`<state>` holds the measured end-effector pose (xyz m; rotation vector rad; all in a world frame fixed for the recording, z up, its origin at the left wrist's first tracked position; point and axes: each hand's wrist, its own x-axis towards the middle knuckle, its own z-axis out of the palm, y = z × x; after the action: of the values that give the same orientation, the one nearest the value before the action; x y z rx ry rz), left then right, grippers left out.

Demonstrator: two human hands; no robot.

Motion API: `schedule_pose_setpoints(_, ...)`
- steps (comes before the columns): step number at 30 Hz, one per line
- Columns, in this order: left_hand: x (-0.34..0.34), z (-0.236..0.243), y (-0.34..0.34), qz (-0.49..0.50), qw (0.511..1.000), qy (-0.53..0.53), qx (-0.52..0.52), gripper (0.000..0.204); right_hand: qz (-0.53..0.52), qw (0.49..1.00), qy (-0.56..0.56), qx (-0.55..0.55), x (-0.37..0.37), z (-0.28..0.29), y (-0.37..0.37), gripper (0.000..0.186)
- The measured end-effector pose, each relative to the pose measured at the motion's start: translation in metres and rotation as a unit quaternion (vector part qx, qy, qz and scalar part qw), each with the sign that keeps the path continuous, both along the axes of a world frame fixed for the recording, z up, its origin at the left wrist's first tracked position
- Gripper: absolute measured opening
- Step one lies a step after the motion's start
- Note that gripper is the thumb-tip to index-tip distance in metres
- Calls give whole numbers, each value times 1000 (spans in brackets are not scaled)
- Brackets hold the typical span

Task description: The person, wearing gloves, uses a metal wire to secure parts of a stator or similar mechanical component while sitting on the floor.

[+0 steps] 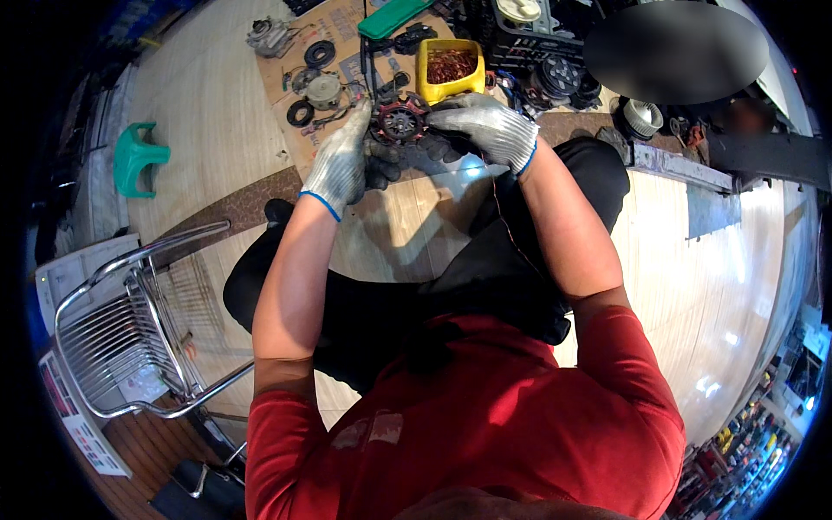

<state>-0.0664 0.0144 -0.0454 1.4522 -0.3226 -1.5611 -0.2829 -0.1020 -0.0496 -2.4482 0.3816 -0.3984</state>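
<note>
Both my hands wear pale grey work gloves with blue cuffs and dark fingers. Between them is a round dark spoked part (401,121) with reddish windings round its rim, perhaps a motor stator. At its left edge my left hand (345,160) is closed, thumb up and fingers curled below. My right hand (484,128) grips the right edge, its fingertips partly hidden. Just beyond the part stands a yellow container (451,90) with copper-coloured scraps in it. To its left are a round metal motor piece (324,90) and two black rings (319,54).
Cardboard (282,117) lies under the loose parts. A green case-like object (394,17) and a black crate (533,50) are at the back. A white fan wheel (642,119) lies right. Leftward stand a green stool (139,160) and a metal chair (121,329). A blurred patch hides the upper right.
</note>
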Motion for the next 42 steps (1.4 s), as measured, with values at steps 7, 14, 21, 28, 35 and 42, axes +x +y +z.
schedule_pose_setpoints(7, 7, 6, 0, -31, 999, -2, 34, 45, -33, 984, -16, 175, 3, 3, 2, 30)
schedule_pose_setpoints(14, -6, 22, 1, -4, 998, -54, 45, 59, -90, 930, -16, 357, 7, 23, 13, 27)
schedule_pose_setpoints(21, -8, 22, 2, 15, 998, -50, -17, 48, -79, 949, -34, 302, 4, 11, 6, 28)
schedule_pose_setpoints(28, 15, -33, 5, -7, 979, -151, -134, 46, -85, 945, -67, 310, 13, -5, 6, 30)
schedule_pose_setpoints(35, -3, 12, 0, 34, 997, -20, -72, 39, -112, 908, -107, 390, 13, -11, 4, 33)
schedule_pose_setpoints(42, 7, -2, 1, 53, 970, 169, -165, 38, -150, 858, -128, 473, 22, 17, 20, 42)
